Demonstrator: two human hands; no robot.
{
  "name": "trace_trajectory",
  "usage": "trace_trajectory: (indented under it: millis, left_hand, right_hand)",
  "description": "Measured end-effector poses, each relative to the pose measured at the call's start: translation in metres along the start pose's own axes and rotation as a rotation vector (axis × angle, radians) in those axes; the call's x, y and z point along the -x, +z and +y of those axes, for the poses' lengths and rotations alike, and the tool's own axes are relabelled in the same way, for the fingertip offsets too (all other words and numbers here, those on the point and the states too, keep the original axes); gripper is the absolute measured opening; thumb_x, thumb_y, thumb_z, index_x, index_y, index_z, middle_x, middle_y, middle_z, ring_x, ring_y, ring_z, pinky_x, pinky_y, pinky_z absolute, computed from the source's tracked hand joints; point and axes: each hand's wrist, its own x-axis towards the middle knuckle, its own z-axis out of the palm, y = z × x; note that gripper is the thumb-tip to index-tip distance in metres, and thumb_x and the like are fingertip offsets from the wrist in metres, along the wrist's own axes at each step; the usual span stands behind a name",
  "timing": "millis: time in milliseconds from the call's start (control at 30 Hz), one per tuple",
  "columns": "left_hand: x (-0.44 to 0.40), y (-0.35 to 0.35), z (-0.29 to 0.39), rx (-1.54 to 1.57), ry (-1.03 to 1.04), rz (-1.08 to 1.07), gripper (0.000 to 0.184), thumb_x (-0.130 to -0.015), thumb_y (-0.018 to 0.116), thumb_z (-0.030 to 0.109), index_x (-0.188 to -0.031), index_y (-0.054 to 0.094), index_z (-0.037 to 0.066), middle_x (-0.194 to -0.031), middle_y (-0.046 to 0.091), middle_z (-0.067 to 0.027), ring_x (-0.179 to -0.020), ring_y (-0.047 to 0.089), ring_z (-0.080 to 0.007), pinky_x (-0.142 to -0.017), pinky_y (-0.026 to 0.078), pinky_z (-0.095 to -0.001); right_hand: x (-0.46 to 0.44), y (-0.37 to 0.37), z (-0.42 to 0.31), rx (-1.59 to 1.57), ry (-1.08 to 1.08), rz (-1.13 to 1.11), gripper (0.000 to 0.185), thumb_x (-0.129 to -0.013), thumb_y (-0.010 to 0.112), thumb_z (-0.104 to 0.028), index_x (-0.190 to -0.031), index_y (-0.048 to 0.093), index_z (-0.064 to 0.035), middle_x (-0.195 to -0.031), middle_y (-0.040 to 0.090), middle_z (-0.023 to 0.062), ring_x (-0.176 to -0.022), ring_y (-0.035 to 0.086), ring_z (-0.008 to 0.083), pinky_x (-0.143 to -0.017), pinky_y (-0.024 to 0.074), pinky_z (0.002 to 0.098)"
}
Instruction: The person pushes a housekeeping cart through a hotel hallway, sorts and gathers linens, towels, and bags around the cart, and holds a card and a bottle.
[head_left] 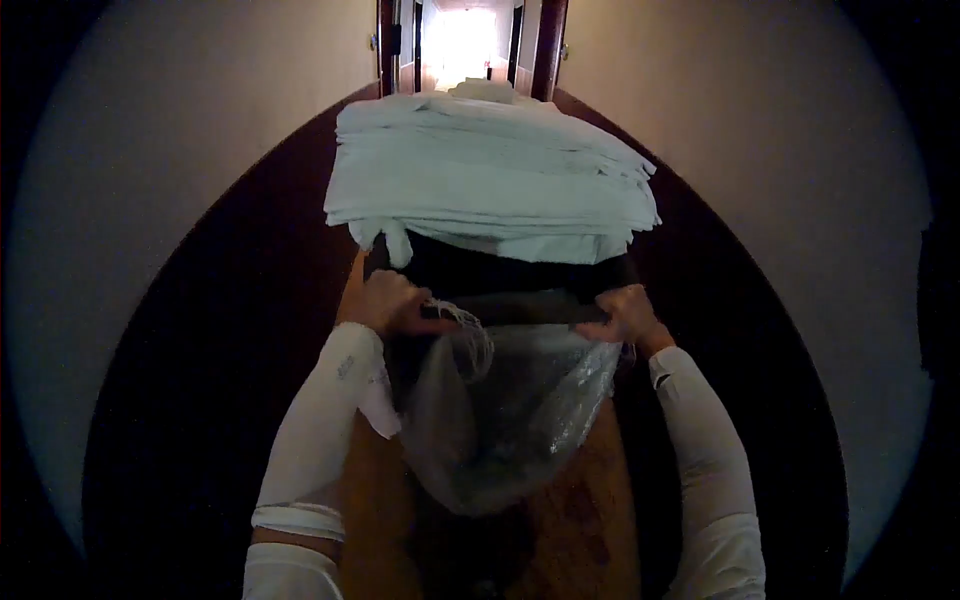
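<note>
- Dark, straight horizontal bar [540,312], mid-frame, long axis running left to right.
- Left hand [393,300] and right hand [625,314] grip opposite ends, equally near.
- White folded-cloth stack [490,170] beyond, upper centre.

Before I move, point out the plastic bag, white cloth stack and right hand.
Plastic bag [505,420], head view: middle of its front.
White cloth stack [485,178], head view: front folds.
Right hand [625,312], head view: back of the hand.

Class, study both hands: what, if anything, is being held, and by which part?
The left hand and right hand grip the dark cart handle, one toward each end, with a clear plastic bag hanging between them.
</note>
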Motion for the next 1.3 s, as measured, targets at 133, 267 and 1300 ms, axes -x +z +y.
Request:
trace_trajectory:
  millis: [133,267,1300]
  left_hand:
    - [0.001,0.003,0.004,-0.027,-0.079,-0.082,0.058,-0.062,0.066,0.066,-0.056,0.062,0.009,-0.052,0.057,-0.0125,-0.049,0.058,-0.0304,-0.048,0.046,-0.0390]
    - [-0.004,-0.003,0.009,0.063,-0.047,-0.081,0.052,-0.065,0.068,0.060,-0.056,0.063,0.009,-0.047,0.055,-0.0101,-0.046,0.058,-0.0284,-0.047,0.046,-0.0381]
    - [-0.009,-0.003,0.006,-0.014,0.071,0.000,0.055,-0.065,0.065,0.064,-0.054,0.061,0.011,-0.047,0.056,-0.0086,-0.041,0.057,-0.0255,-0.043,0.045,-0.0358]
  right_hand:
    - [0.000,-0.001,0.000,-0.029,-0.003,0.014,0.054,-0.060,0.074,-0.050,-0.045,0.048,-0.0044,-0.045,0.048,0.0113,-0.040,0.051,0.0287,-0.040,0.0406,0.0372]
    - [0.009,0.009,0.006,-0.009,0.009,0.042,0.057,-0.060,0.071,-0.057,-0.045,0.050,-0.0060,-0.044,0.049,0.0100,-0.039,0.052,0.0283,-0.041,0.0420,0.0378]
    - [0.008,0.010,0.003,0.067,0.111,-0.010,0.058,-0.067,0.064,-0.062,-0.049,0.052,-0.0076,-0.052,0.056,0.0095,-0.047,0.058,0.0275,-0.047,0.0455,0.0392]
